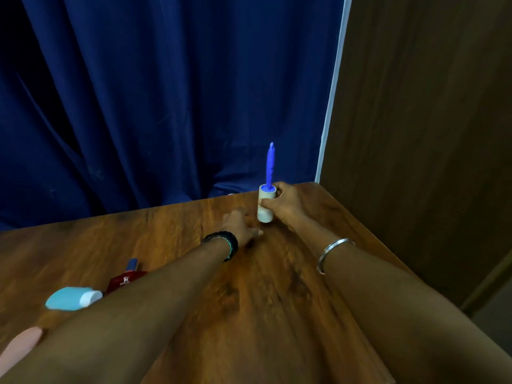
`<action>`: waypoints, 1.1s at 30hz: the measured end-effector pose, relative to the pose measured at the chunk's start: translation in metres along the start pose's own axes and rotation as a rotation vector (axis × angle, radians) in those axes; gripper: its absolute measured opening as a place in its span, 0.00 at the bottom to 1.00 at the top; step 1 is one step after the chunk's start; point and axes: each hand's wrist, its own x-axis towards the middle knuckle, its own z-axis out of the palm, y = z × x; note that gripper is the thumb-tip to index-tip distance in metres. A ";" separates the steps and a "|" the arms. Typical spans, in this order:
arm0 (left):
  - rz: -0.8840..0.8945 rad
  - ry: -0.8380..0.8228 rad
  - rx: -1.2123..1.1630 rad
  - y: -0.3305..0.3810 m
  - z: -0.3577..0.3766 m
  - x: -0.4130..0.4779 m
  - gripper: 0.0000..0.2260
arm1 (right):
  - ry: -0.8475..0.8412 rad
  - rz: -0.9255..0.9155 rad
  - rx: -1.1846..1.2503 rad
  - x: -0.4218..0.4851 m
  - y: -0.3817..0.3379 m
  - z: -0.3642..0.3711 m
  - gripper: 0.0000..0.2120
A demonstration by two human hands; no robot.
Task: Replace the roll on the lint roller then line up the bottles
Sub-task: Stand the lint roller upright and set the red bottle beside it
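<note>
Wooden table (171,245): lint roller (266,202), light, rigid, upright; right hand (282,205) wrapped round roll; left hand (239,224) loose, holding nothing.

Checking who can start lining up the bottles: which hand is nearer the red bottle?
Left. The left hand lies on the table beyond the red bottle; the right hand is farther right, gripping the lint roller.

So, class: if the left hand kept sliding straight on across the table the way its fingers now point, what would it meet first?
Most likely the white roll of the lint roller, standing upright in the right hand. The left hand lies low on the table, fingers aimed at the roll's base. Depth is unclear; it might slip just in front.
</note>
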 end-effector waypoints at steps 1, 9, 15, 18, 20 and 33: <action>-0.003 -0.013 0.025 0.001 0.002 0.008 0.31 | 0.009 -0.001 -0.006 0.010 0.003 0.001 0.23; -0.033 -0.056 0.181 -0.004 0.017 0.057 0.27 | 0.026 -0.004 -0.059 0.064 0.028 0.014 0.23; -0.025 -0.081 0.238 -0.015 0.027 0.063 0.24 | 0.008 0.002 -0.074 0.073 0.047 0.027 0.22; -0.024 -0.099 0.226 -0.015 0.025 0.063 0.28 | 0.013 -0.009 -0.075 0.074 0.051 0.026 0.22; -0.029 -0.129 0.211 -0.013 0.022 0.062 0.29 | -0.014 -0.001 -0.066 0.070 0.052 0.025 0.26; -0.044 -0.009 0.021 -0.012 -0.033 -0.004 0.34 | 0.114 0.005 -0.077 -0.007 0.021 0.029 0.17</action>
